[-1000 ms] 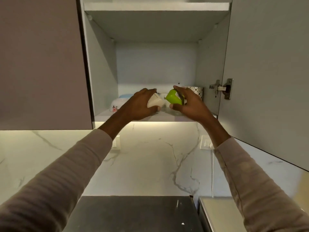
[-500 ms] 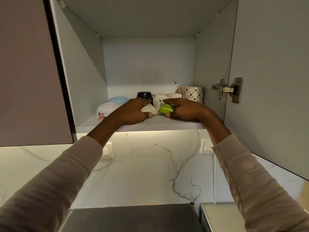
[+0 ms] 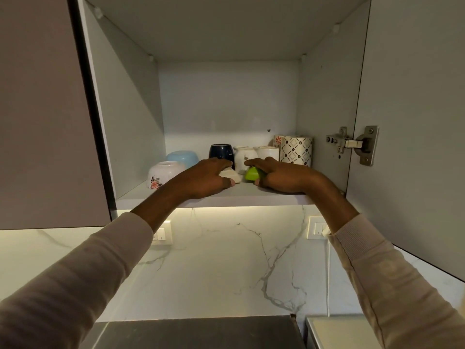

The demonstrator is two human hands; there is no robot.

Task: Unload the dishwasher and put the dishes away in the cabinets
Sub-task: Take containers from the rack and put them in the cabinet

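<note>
Surface [image 3: 196, 333]: dark, at the bottom edge, below a marble backsplash [image 3: 226, 268].
Shelf [image 3: 251, 196]: lowest in the open cabinet, lit from beneath.
Left hand [image 3: 203, 177]: fingers curled over a white cup [image 3: 230, 174], gripping it low at the shelf front.
Right hand [image 3: 284, 176]: fingers curled over a green cup [image 3: 251, 174], just beside the white cup.
Floral bowl [image 3: 161, 173]: upturned, left of the hands.
Blue bowl [image 3: 182, 157]: upturned, behind the floral bowl.
Navy mug [image 3: 221, 152], white mugs [image 3: 244, 156]: behind the hands.
Patterned mug [image 3: 295, 149]: back right corner.
Hinge [image 3: 352, 144]: on the open right door.
</note>
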